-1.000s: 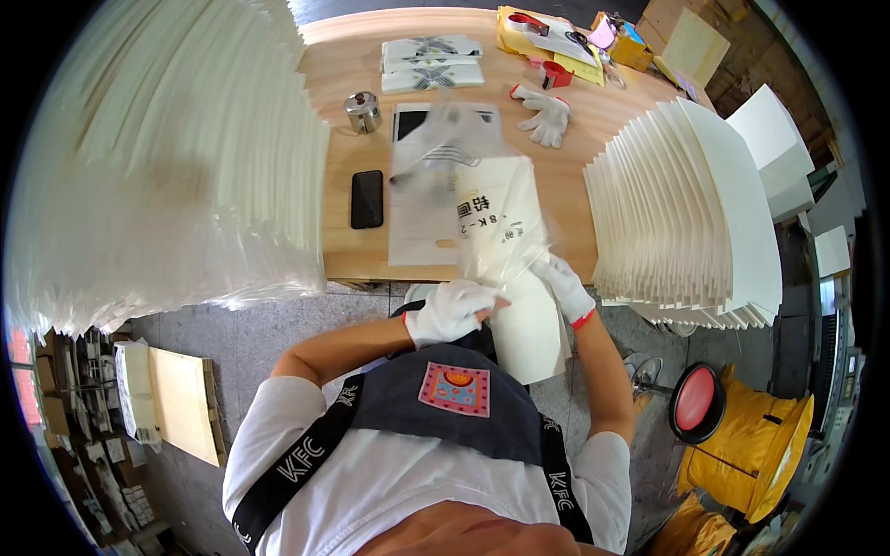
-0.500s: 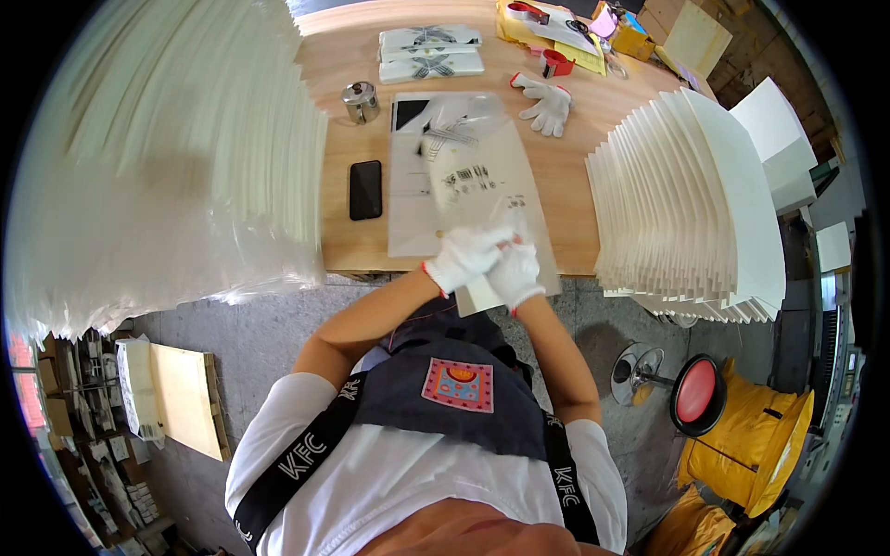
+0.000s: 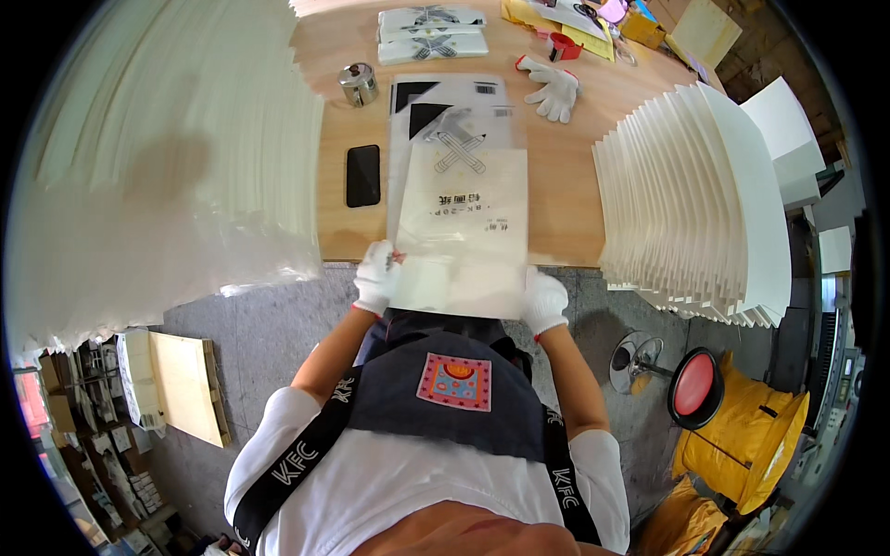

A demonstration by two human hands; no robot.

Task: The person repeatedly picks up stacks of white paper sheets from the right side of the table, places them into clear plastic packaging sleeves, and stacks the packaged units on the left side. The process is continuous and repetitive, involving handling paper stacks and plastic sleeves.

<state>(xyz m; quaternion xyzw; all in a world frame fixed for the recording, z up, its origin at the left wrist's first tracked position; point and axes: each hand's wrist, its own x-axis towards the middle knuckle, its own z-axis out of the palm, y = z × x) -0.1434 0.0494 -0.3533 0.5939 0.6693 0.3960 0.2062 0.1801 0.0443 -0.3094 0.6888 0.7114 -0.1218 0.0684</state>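
A clear plastic bag with cream paper in it (image 3: pixel 468 246) lies in front of me, its near end past the table's edge. Crossed pencils and dark lettering are printed on it. My left hand (image 3: pixel 377 278), in a white glove, is curled at its near left side, fingertips against the edge. At the near right corner my right hand (image 3: pixel 544 298), gloved too, closes on the edge, its fingertips partly hidden. Under this bag, more flat clear bags (image 3: pixel 400 139) with black corners stick out at the far end.
A tall stack of filmy white sheets (image 3: pixel 176 167) walls the left; a fanned white paper stack (image 3: pixel 677 195) stands right. On the table (image 3: pixel 565 185) are a black phone (image 3: pixel 363 176), metal tin (image 3: pixel 358 84), folded printed bags (image 3: pixel 433 44), loose glove (image 3: pixel 554 90) and red tape dispenser (image 3: pixel 563 46).
My hands, together at the bag's near end before, have moved apart to its two sides. The bag now lies flatter and straighter, its pencil print plain to see.
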